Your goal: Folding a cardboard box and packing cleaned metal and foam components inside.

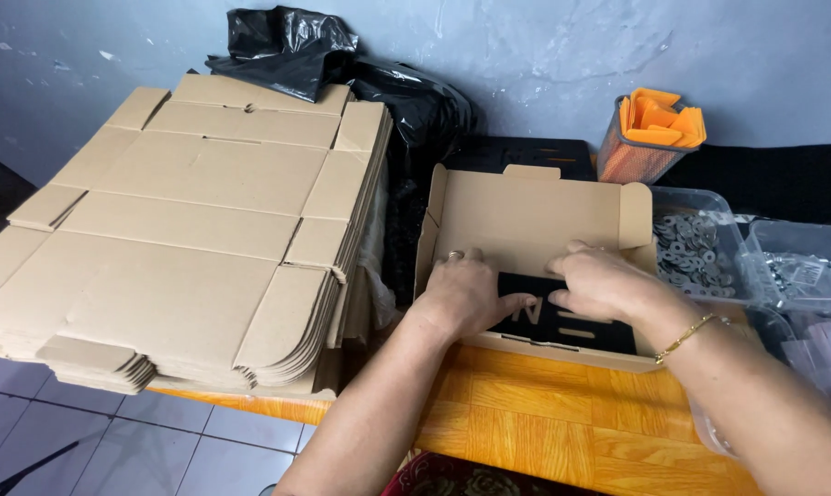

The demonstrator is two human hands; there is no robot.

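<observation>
There was only one view, from a camera on the person's head. It looked forward and down, over the forearms, at the near edge of a wooden table (544, 432). It was close: an open cardboard box (526, 216) filled the middle. The grey wall (544, 55) closed the top, and floor tiles (112, 441) showed lower left.

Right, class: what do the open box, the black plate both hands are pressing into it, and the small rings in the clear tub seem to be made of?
Box: brown corrugated cardboard, matt, with creased flaps.
Plate: flat, matt black with cut-out shapes; probably plastic or painted metal, the look leaves it open.
Rings: likely metal washers, grey and shiny.
Tub: clear plastic, see-through walls.
</observation>
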